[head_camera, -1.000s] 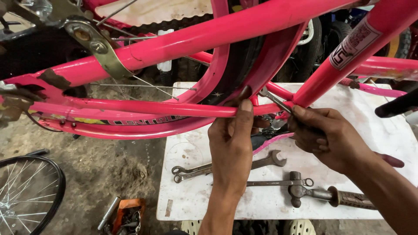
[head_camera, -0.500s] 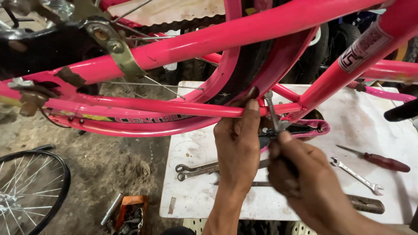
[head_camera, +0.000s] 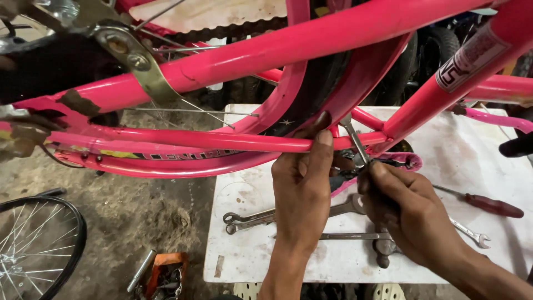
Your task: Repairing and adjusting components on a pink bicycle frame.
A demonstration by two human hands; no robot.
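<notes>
A pink bicycle frame (head_camera: 233, 61) hangs upside down across the view, its rear wheel and fender between the tubes. My left hand (head_camera: 302, 186) reaches up under it, fingertips pressed on a lower pink tube (head_camera: 183, 140) beside the fender. Just to the right, my right hand (head_camera: 405, 208) is closed on a thin metal spanner (head_camera: 353, 139) whose tip points up at the joint where the tubes meet. What the spanner's tip sits on is hidden by my fingers.
A stained white table (head_camera: 499, 161) below holds two spanners (head_camera: 250, 219), a small wrench (head_camera: 469, 232), a red-handled screwdriver (head_camera: 488, 205) and a hammer-like tool (head_camera: 383, 250). A spoked wheel (head_camera: 33, 250) lies lower left; an orange box of parts (head_camera: 166, 275) sits on the dirt floor.
My right hand has risen from low over the table to the frame joint with the spanner. My left hand has stayed on the tube.
</notes>
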